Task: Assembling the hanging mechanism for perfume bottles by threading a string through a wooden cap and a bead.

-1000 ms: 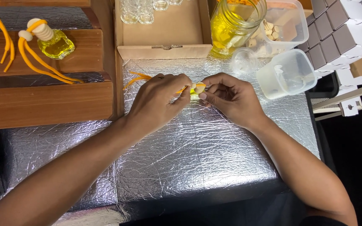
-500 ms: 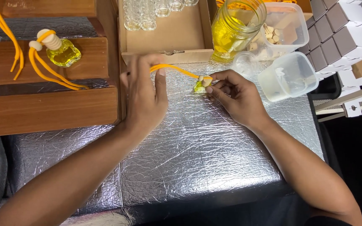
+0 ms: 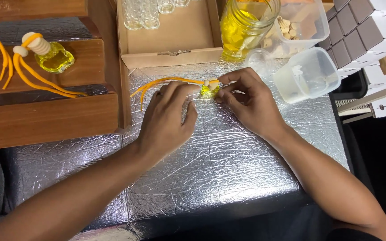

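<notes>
Work surface: a foil-covered counter (image 3: 228, 165); the crinkled foil probably keeps spills of the yellow liquid off whatever lies under it.
Small bottle: a tiny clear bottle of yellow liquid (image 3: 209, 89) sits on the counter near its far edge, between the two hands, with a pale wooden bead cap on top.
Right hand: the right hand (image 3: 251, 100) pinches the small bottle with thumb and fingertips, seemingly steadying it upright so the cap end stays reachable.
Left hand: the left hand (image 3: 168, 114) lies palm down on the foil, its fingertips closed on the orange cord (image 3: 166, 82) just beside the bottle's cap.
Cord: it runs from the cap leftward toward the far left part of the counter, laid out flat, probably so it stays untangled.
Finished piece: a like bottle with a wound orange cord (image 3: 52, 56) rests on the wooden step (image 3: 45, 111) at the counter's left edge, set apart from the working spot.
Supplies: a cardboard tray (image 3: 175, 42) of empty glass bottles, a glass jar of yellow liquid (image 3: 242, 29) and a clear tub of wooden caps (image 3: 304, 24) line the far edge, all within arm's reach.
Empty tub: a clear plastic container (image 3: 307, 76) lies tilted at the far right corner, clear of the hands.
</notes>
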